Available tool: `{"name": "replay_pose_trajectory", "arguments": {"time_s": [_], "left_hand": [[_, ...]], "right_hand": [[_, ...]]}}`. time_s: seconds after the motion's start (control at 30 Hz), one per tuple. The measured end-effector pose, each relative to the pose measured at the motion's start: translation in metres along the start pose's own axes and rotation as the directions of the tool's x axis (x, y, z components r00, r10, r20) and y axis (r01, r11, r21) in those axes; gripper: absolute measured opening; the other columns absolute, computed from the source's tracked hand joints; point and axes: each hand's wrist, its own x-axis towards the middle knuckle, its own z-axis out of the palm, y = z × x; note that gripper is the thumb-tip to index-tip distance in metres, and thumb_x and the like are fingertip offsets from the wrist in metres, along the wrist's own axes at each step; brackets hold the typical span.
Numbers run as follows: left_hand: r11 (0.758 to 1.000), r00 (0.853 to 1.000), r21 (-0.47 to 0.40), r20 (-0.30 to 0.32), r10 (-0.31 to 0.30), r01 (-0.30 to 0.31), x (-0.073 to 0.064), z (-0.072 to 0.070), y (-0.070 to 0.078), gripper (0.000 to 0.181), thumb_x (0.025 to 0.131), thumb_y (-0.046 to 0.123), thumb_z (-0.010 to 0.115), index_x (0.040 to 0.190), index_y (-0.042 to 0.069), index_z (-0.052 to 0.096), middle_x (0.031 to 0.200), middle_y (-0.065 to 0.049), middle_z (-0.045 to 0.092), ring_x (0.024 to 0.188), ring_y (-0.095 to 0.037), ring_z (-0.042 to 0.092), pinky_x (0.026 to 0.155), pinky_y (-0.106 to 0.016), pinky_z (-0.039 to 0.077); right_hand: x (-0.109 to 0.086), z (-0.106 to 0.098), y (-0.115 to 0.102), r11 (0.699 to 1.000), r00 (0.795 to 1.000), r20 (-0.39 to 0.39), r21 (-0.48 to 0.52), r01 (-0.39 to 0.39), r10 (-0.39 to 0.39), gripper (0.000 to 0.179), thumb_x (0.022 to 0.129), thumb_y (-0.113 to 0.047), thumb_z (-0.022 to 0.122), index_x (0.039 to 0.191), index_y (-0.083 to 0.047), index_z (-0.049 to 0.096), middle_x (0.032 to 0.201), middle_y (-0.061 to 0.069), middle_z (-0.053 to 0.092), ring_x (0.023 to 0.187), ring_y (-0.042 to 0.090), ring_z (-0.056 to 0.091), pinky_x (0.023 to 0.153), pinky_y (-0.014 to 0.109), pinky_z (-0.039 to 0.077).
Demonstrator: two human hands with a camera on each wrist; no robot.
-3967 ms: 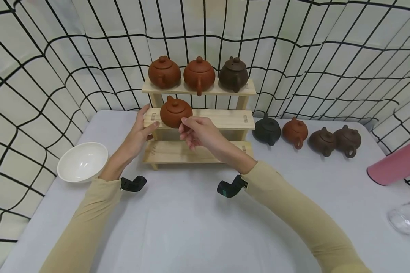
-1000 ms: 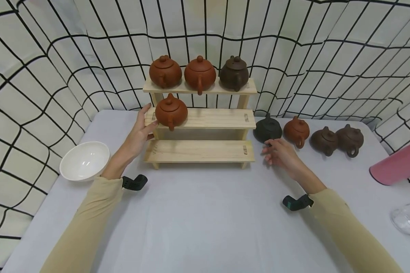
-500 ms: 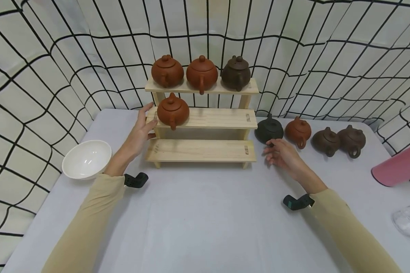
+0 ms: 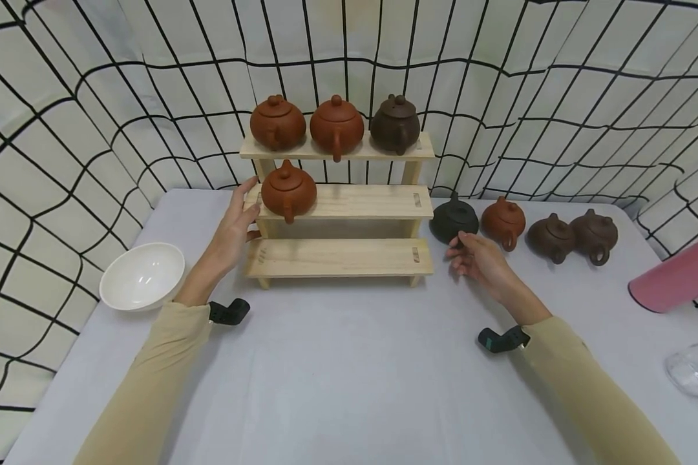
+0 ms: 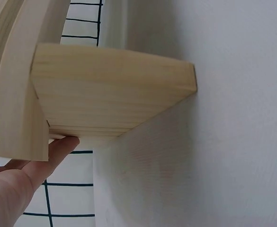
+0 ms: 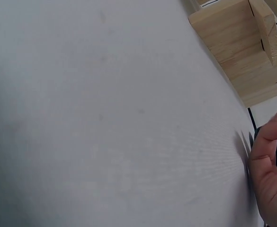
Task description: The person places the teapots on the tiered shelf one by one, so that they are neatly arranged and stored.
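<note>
A three-tier wooden shelf (image 4: pixel 349 258) stands at the back in the head view. My left hand (image 4: pixel 228 229) holds the left end of its middle tier, thumb over the board; the left wrist view shows a finger underneath. My right hand (image 4: pixel 481 259) pinches the handle of a black teapot (image 4: pixel 452 218) standing on the table right of the shelf. In the right wrist view, curled fingers (image 6: pixel 269 149) partly hide the dark pot. An orange-red teapot (image 4: pixel 289 188) sits on the middle tier's left end.
Two reddish teapots (image 4: pixel 337 124) and a dark brown teapot (image 4: pixel 395 124) line the top tier. Right of the black pot stand a red teapot (image 4: pixel 503 221) and two brown teapots (image 4: pixel 551 236). A white bowl (image 4: pixel 142 276), pink cylinder (image 4: pixel 677 274), clear glass (image 4: pixel 695 371) and black wire grid (image 4: pixel 471 61) surround.
Since the oldest frame, my right hand has let go of the orange-red teapot on the middle tier and moved right to the black teapot's handle. The left hand stays at the shelf.
</note>
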Motion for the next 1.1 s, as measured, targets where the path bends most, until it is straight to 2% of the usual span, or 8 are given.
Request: {"name": "replay_pose_trajectory", "arguments": {"time_s": [0.13,0.37,0.57,0.7,0.9,1.1], "left_hand": [[1.000,1.000,-0.018,0.007,0.006,-0.006,-0.001,0.000,-0.001,0.061,0.112,0.026,0.022,0.169,0.018,0.001,0.173,-0.014,0.005,0.153,-0.041,0.022,0.116,-0.070,0.028],[1.000,1.000,0.004,0.007,0.020,-0.020,-0.003,-0.003,-0.005,0.061,0.112,0.025,0.022,0.169,0.017,0.001,0.173,-0.014,0.005,0.154,-0.041,0.022,0.116,-0.071,0.028],[1.000,1.000,-0.010,0.011,0.016,-0.016,-0.003,-0.006,-0.006,0.061,0.112,0.026,0.021,0.169,0.017,-0.001,0.174,-0.014,0.004,0.154,-0.042,0.021,0.115,-0.072,0.027],[1.000,1.000,-0.020,0.011,0.019,-0.019,-0.003,-0.007,-0.006,0.061,0.112,0.026,0.022,0.169,0.017,0.000,0.173,-0.014,0.004,0.154,-0.042,0.020,0.116,-0.072,0.025],[0.999,1.000,-0.022,0.019,0.024,-0.024,-0.001,-0.004,-0.004,0.061,0.112,0.026,0.021,0.169,0.017,0.000,0.174,-0.013,0.002,0.155,-0.041,0.016,0.116,-0.074,0.023],[1.000,1.000,-0.019,0.019,0.023,-0.022,0.001,-0.002,-0.003,0.062,0.112,0.028,0.022,0.169,0.018,0.000,0.174,-0.011,0.000,0.155,-0.043,0.015,0.115,-0.074,0.024]], "right_hand": [[-0.004,-0.001,0.002,0.999,0.999,-0.021,-0.011,0.038,-0.038,0.030,0.116,-0.027,0.037,0.110,-0.001,0.051,0.093,-0.002,0.066,0.076,0.007,0.054,0.065,0.019,0.047],[-0.016,-0.005,0.000,0.995,0.994,-0.045,-0.035,0.097,-0.098,0.029,0.115,-0.025,0.041,0.104,-0.001,0.054,0.091,-0.004,0.071,0.076,0.007,0.056,0.065,0.019,0.049],[-0.040,-0.006,-0.016,0.989,0.989,-0.042,-0.040,0.141,-0.142,0.031,0.114,-0.030,0.043,0.106,-0.002,0.053,0.093,-0.001,0.071,0.077,0.009,0.057,0.069,0.021,0.051],[-0.061,-0.005,-0.032,0.979,0.979,-0.037,-0.038,0.201,-0.202,0.033,0.113,-0.033,0.048,0.104,-0.002,0.054,0.091,0.002,0.068,0.074,0.011,0.056,0.066,0.021,0.049],[-0.086,0.005,-0.051,0.944,0.945,0.038,-0.042,0.326,-0.324,0.035,0.112,-0.032,0.051,0.099,0.000,0.055,0.085,0.006,0.065,0.071,0.014,0.057,0.062,0.022,0.049],[-0.098,0.028,-0.063,0.931,0.920,0.169,-0.031,0.365,-0.355,0.035,0.113,-0.027,0.049,0.096,0.002,0.057,0.086,0.010,0.069,0.070,0.016,0.059,0.062,0.025,0.050]]}}
